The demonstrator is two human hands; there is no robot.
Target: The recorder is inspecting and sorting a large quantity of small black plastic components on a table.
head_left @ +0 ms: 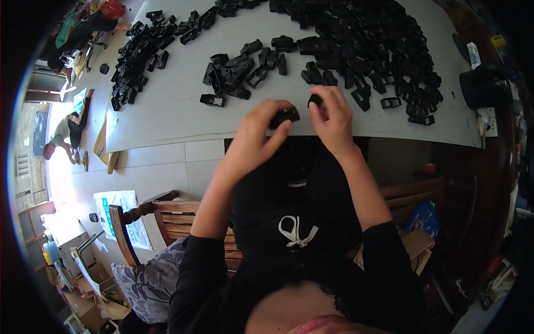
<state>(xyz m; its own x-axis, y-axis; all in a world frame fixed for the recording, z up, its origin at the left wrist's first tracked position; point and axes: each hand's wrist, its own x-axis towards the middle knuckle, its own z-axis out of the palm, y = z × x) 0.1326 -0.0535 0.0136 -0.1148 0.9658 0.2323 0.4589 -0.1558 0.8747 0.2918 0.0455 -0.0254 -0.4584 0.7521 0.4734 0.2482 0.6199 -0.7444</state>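
Note:
Over the near edge of the white table (pixel 167 119), my left hand (pixel 260 132) curls round a black plastic part (pixel 285 117), thumb on its near side. A small black piece (pixel 315 100) is pinched between the thumb and fingers of my right hand (pixel 334 118), just right of the left hand and apart from it. Beyond my left hand lies a small cluster of similar black parts (pixel 231 72). A large heap of black parts (pixel 356 39) spreads across the far right, and a single black part (pixel 391 102) lies nearer my right hand.
Another pile of black parts (pixel 136 61) runs along the table's left side. At the right edge stands a dark round container (pixel 485 86). I sit on a wooden bench (pixel 178 217) with a patterned cushion (pixel 153 284). Other people (pixel 69 128) are off to the left.

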